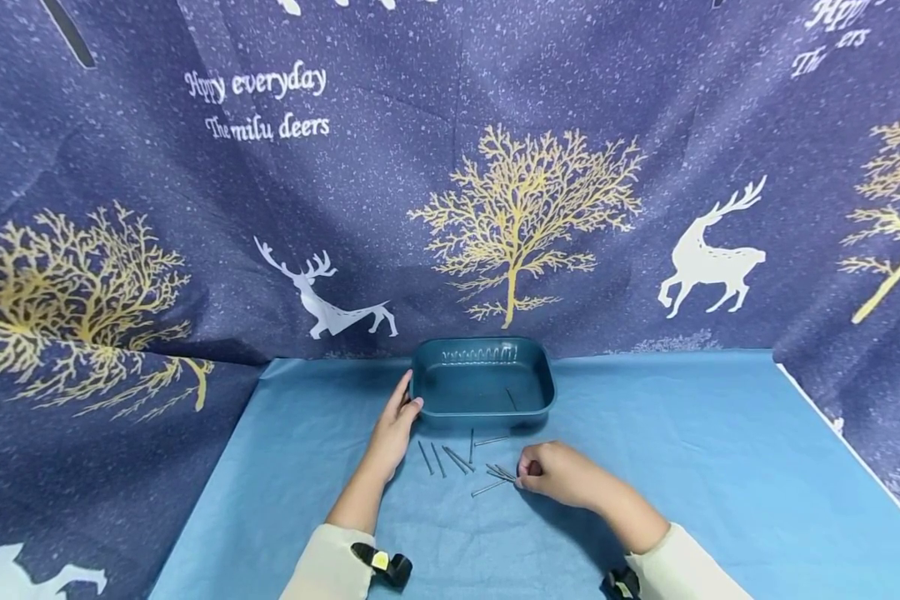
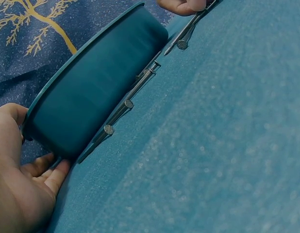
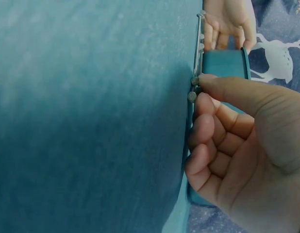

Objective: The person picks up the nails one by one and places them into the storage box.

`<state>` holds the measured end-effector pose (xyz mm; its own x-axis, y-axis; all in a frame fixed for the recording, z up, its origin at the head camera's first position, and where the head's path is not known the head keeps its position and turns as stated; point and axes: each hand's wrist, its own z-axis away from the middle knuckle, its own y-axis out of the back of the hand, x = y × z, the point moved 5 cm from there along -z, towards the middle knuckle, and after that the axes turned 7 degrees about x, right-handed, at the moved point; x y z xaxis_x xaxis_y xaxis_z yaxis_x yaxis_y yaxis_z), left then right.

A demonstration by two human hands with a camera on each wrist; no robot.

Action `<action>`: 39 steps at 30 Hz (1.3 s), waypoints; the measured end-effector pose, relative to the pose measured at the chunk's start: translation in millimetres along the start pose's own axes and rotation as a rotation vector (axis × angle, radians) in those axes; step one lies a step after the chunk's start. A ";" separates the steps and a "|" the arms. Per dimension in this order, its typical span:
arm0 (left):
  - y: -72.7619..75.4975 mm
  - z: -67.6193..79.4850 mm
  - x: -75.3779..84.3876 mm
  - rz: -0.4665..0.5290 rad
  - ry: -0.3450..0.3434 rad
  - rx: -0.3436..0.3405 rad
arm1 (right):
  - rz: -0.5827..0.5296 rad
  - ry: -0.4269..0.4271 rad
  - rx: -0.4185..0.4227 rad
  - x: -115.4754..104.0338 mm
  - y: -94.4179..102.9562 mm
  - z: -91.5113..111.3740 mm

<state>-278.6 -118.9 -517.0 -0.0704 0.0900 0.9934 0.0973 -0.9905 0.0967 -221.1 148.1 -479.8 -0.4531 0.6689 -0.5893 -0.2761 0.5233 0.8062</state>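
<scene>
We find the right hand (image 1: 562, 473) pinching at least one flat-headed metal nail (image 1: 504, 473), right of loose nails (image 1: 426, 458) on the cloth-covered desk (image 1: 682, 433); the left hand (image 1: 393, 433) grips the smooth, round-cornered teal tray (image 1: 487, 414), far side, by its left end.

Navy backdrop (image 1: 390, 192), white-speckled, hanging in loose folds. Printed on it: gold tree (image 1: 512, 283) at centre, white deer (image 1: 712, 265) to its right, second deer (image 1: 339, 318) to its left, white lettering (image 1: 279, 82) upper left. Bench (image 1: 690, 442) below, blue-surfaced, faintly creased.
</scene>
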 end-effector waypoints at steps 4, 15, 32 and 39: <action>0.1 -0.3 0.4 -0.006 -0.013 0.004 | 0.004 0.011 0.003 -1.8 0.6 0.1; 0.4 -0.8 -0.8 -0.011 -0.006 0.007 | 0.031 0.030 -0.013 -2.9 -0.9 0.8; 0.9 0.4 0.0 -0.010 -0.017 0.003 | 0.021 0.064 0.062 -7.4 9.5 -1.8; 0.6 -0.8 -0.7 -0.008 -0.015 -0.002 | 0.034 0.067 0.154 -6.3 14.5 -6.3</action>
<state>-279.3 -119.6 -517.7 -0.0560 0.0998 0.9934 0.0951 -0.9899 0.1048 -227.6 148.2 -464.1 -0.5173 0.6535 -0.5526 -0.1290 0.5788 0.8052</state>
